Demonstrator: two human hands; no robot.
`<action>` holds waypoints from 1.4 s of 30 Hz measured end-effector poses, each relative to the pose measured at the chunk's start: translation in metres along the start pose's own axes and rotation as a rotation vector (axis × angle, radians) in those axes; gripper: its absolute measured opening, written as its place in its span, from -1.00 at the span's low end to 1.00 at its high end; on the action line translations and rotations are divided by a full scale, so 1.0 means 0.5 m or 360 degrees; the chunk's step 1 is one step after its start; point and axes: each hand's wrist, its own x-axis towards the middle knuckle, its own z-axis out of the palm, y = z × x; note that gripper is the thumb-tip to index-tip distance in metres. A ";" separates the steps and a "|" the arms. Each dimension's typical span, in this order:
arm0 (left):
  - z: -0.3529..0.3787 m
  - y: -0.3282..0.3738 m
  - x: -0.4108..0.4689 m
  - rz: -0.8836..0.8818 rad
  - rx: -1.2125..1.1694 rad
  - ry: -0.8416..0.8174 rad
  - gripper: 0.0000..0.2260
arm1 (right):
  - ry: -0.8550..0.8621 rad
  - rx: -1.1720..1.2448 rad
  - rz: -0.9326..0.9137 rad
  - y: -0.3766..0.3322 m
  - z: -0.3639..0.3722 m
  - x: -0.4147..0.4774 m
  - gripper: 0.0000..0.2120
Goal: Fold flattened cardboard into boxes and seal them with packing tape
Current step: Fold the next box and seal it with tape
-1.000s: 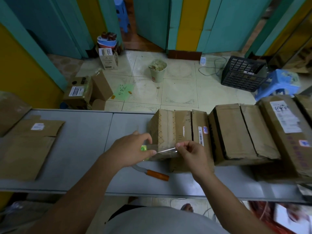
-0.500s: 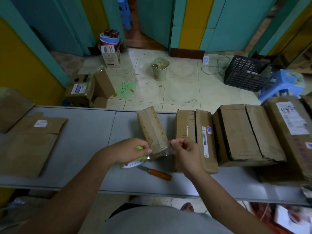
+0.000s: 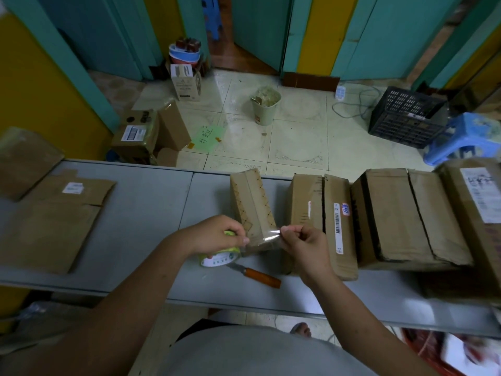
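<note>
Fingers (image 3: pixel 290 231) of the right hand (image 3: pixel 303 246) pinch the free end of a clear tape strip (image 3: pixel 264 236), while the left hand (image 3: pixel 214 234) grips the tape roll (image 3: pixel 220 258) just above the table (image 3: pixel 151 213). The strip is stretched between the two hands across the near end of the small box (image 3: pixel 252 202), which lies angled on the table, apart from the row of taped boxes (image 3: pixel 401 213) to its right. This looks like the sealing step. The next move calls for pressing the strip down over the near end and then cutting it, and the knife (image 3: pixel 260 275) lies just near of the roll. Compared with a second ago, the small box has swung away from the row and turned, the roll sits lower, and the drawn strip is longer than half a second ago.
</note>
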 end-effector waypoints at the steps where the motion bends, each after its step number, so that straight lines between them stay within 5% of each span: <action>1: 0.001 -0.002 0.002 -0.0001 -0.0009 -0.0006 -0.85 | 0.0015 -0.0012 0.0009 0.002 0.000 0.001 -0.94; 7: 0.009 -0.014 0.008 0.0039 -0.0065 0.0023 -0.89 | 0.0046 -0.0101 0.0067 0.009 0.004 0.009 -0.92; 13: 0.005 -0.040 -0.001 -0.0077 -0.0110 0.0016 -0.86 | -0.0209 -0.0536 -0.0067 -0.002 0.007 0.025 -0.87; 21: 0.004 -0.045 -0.003 -0.0115 -0.0138 -0.0013 -0.78 | -0.0184 -0.1188 -0.0207 -0.008 0.009 0.035 -0.66; 25: 0.005 -0.050 -0.008 -0.0108 -0.0110 0.0011 -0.78 | -0.0080 -0.1270 -0.0425 -0.014 0.014 0.027 -0.85; 30: 0.015 -0.041 -0.007 -0.0085 -0.0116 0.0039 -0.79 | -0.0112 -0.1696 -0.0672 -0.004 0.009 0.021 -0.64; 38: 0.045 -0.019 0.003 -0.0140 -0.0254 0.0198 -0.74 | -0.0261 -0.1369 -0.0574 -0.030 0.038 0.031 -0.62; 42: 0.068 0.009 0.012 -0.0157 -0.0433 0.0332 -0.76 | -0.0173 -0.1671 -0.0619 -0.072 0.028 0.059 -0.58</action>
